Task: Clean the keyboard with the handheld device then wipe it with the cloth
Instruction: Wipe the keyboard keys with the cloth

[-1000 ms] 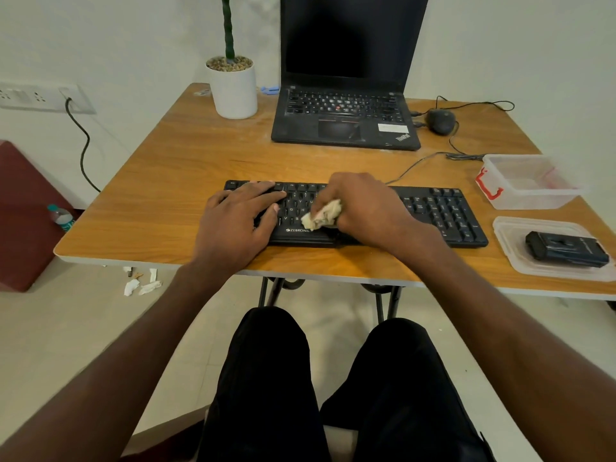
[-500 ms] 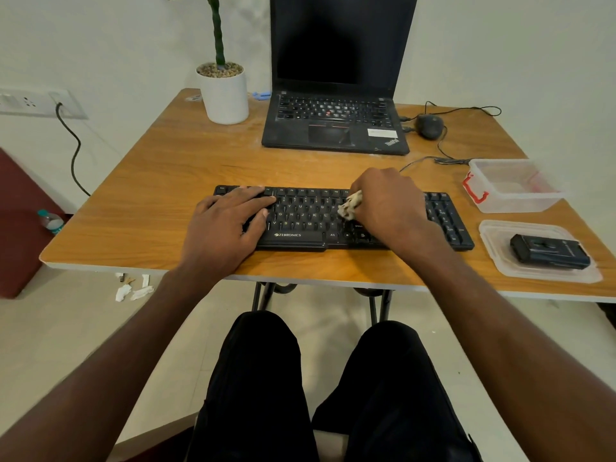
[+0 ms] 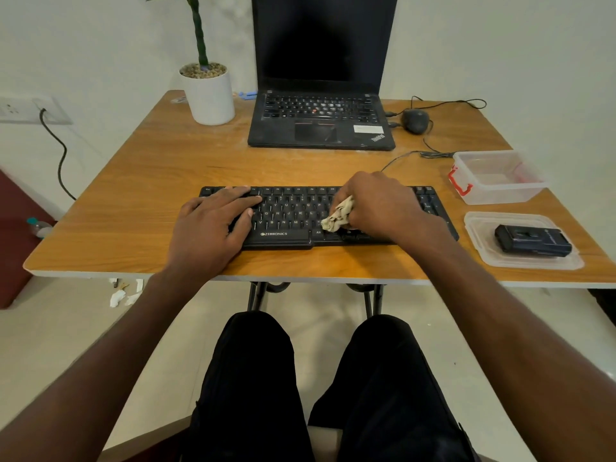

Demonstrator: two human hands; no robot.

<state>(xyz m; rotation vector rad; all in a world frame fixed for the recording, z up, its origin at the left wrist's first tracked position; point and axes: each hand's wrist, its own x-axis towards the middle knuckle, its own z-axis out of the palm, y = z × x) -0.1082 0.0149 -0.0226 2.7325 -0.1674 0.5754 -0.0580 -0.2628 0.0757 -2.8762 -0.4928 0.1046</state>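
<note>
While the left hand (image 3: 213,225) lies flat with straight fingers on the left end of the black keyboard (image 3: 293,216), which sits at the near edge of the wooden table (image 3: 140,195), the right hand (image 3: 376,205) curls round a crumpled beige cloth (image 3: 338,215), apparently pressed to the right-hand keys. The handheld device (image 3: 532,241) rests in a clear lid (image 3: 480,248) beside the keyboard's right end.

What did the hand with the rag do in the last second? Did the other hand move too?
The right hand, gripping the crumpled cloth, slid rightward along the keyboard from near the middle toward its right part, wiping the keys. Nothing was picked up or let go. The left hand stayed flat on the keyboard's left end, and the black device stayed in its tray.
</note>
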